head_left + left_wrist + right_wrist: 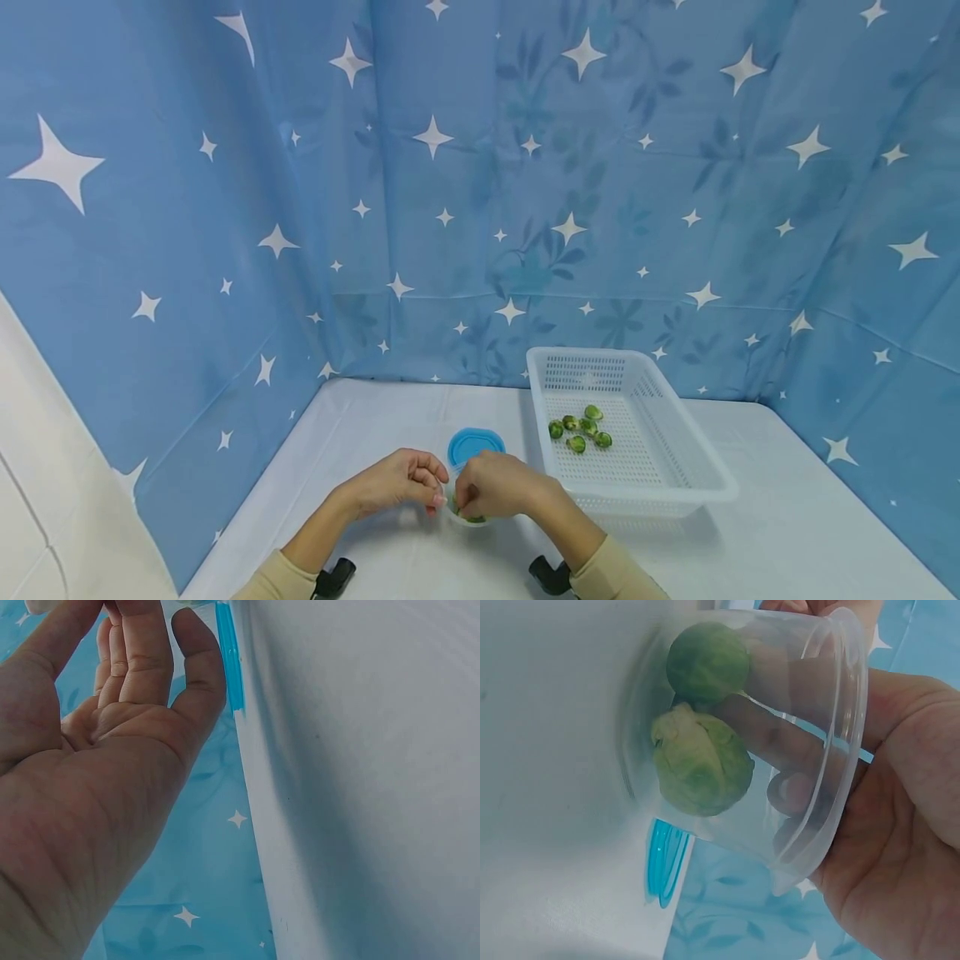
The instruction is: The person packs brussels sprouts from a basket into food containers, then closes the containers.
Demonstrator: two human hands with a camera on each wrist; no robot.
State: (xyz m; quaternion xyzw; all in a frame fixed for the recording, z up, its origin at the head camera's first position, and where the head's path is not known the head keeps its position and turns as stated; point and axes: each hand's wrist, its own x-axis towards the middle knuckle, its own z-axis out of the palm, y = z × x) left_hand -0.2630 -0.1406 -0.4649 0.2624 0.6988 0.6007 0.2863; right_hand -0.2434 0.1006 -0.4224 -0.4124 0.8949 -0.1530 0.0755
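Observation:
My right hand [497, 485] reaches down into a small clear plastic tub [810, 847]. Inside it, the thumb and a finger pinch one Brussels sprout [709, 661] near the bottom, while a second Brussels sprout [703, 763] lies right beside it. The other fingers curl in past the rim. To the left of the tub is my left hand [393, 482], its fingers loosely bent and thumb tip close to the rim; nothing shows in its grasp. Just behind the tub, a blue lid [474, 443] lies on the table.
A white slotted basket [697, 454] stands to the right with several Brussels sprouts [576, 444] grouped at its left side. The table [390, 408] has a white cover. A blue curtain [480, 183] with white stars hangs behind and along the sides.

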